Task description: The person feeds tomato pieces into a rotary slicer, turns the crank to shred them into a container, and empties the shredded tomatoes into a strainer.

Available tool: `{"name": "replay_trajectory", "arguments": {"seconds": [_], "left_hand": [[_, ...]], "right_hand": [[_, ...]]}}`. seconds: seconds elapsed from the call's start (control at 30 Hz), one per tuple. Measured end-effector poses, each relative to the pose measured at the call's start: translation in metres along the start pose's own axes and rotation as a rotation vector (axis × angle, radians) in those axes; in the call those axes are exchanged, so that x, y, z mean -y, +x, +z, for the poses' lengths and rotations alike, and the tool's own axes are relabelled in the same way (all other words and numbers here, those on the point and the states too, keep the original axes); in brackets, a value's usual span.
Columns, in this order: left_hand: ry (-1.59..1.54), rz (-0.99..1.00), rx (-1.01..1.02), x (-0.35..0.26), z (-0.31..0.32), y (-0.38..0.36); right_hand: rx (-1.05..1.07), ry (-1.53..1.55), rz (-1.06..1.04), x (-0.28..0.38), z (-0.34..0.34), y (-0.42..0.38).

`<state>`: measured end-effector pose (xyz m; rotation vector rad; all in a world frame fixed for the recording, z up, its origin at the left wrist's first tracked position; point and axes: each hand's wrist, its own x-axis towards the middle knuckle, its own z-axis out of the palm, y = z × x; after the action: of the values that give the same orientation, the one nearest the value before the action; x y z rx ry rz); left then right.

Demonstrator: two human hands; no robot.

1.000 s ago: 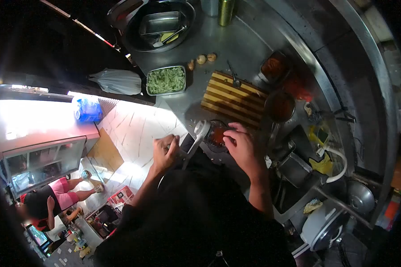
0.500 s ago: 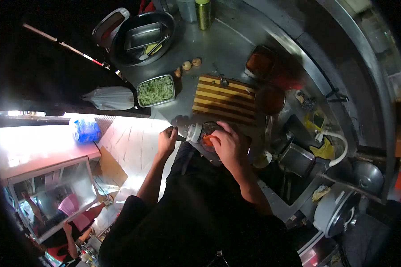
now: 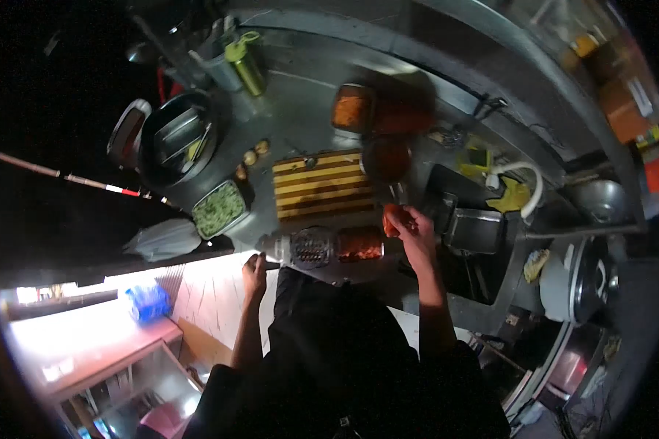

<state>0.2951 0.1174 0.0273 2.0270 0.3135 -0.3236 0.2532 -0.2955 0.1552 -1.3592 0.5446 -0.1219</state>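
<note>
A flat metal grater [image 3: 311,247] with a pale left end lies at the counter's front edge, close to my body. My left hand [image 3: 254,274] is closed around its dark handle on the left side. Beside the grater's perforated part is a rectangular tray [image 3: 360,244] holding orange-red shreds. My right hand [image 3: 415,230] is raised just right of that tray. Pinched in its fingers is an orange-red chunk that looks like carrot [image 3: 392,219]. A striped wooden cutting board [image 3: 318,186] lies beyond the grater, a small metal utensil [image 3: 310,162] at its far edge.
On the left are a metal tray of shredded greens [image 3: 220,210], a dark basin [image 3: 148,150] and small round brownish items [image 3: 250,157]. Farther back stand an orange-filled container [image 3: 351,110] and a round bowl [image 3: 386,159]. A sink with a white faucet [image 3: 536,192] is to the right.
My right hand has moved right, off the grater, with the orange-red chunk still in it. The grater and tray now show uncovered. The whole view has turned, shifting the counter leftward.
</note>
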Motion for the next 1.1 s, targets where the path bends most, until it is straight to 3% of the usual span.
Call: {"name": "replay_trajectory", "arguments": {"seconds": [0.03,0.07,0.13,0.23,0.27,0.37,0.5,0.57,0.6,0.67,0.73,0.77,0.87,0.93,0.97,1.1], "left_hand": [[0.013,0.011,-0.003,-0.004,0.0,-0.002],[0.383,0.759,-0.19,0.049,0.007,0.02],[0.041,0.281,0.01,0.039,0.003,0.011],[-0.321,-0.179,0.159,0.008,-0.003,-0.003],[-0.351,-0.224,0.157,0.003,-0.004,-0.007],[-0.441,-0.315,0.197,0.011,-0.007,-0.013],[-0.502,-0.346,0.162,0.027,-0.007,-0.033],[-0.452,-0.377,0.093,0.058,-0.001,-0.039],[-0.388,-0.388,0.064,0.079,-0.001,-0.046],[-0.266,-0.339,0.003,0.118,-0.002,-0.054],[-0.191,-0.322,-0.038,0.138,-0.009,-0.073],[-0.253,-0.367,-0.056,0.151,-0.012,-0.083],[-0.279,-0.409,-0.059,0.213,-0.016,-0.108],[-0.208,-0.416,0.035,0.222,-0.015,-0.12],[0.185,-0.365,0.124,0.228,-0.009,-0.126],[0.278,-0.1,0.276,0.231,-0.02,-0.15]], "right_hand": [[-0.063,0.056,0.005,0.001,-0.009,-0.004],[-0.109,0.072,-0.126,0.015,-0.014,-0.008],[-0.189,0.104,-0.376,0.075,-0.019,-0.029],[-0.671,-0.366,-1.011,0.16,-0.016,-0.065],[-0.778,-0.484,-1.264,0.178,-0.015,-0.066],[-0.824,-0.464,-1.605,0.182,-0.014,-0.043],[-0.487,-0.609,-1.131,0.084,0.006,0.055],[-0.18,-0.673,-0.651,0.019,0.016,0.096],[-0.195,-0.815,-0.719,-0.008,0.016,0.094],[-0.182,-0.741,-0.71,-0.081,0.003,0.101],[-0.289,-0.744,-0.516,-0.166,-0.032,0.099],[-0.44,-0.951,-0.404,-0.189,-0.044,0.09],[-0.411,-1.15,-0.303,-0.185,-0.068,0.069],[-0.327,-1.094,-0.155,-0.178,-0.077,0.07],[-0.285,-1.062,-0.081,-0.175,-0.081,0.07],[-0.142,-1.209,-0.068,-0.18,-0.092,0.09]]}}
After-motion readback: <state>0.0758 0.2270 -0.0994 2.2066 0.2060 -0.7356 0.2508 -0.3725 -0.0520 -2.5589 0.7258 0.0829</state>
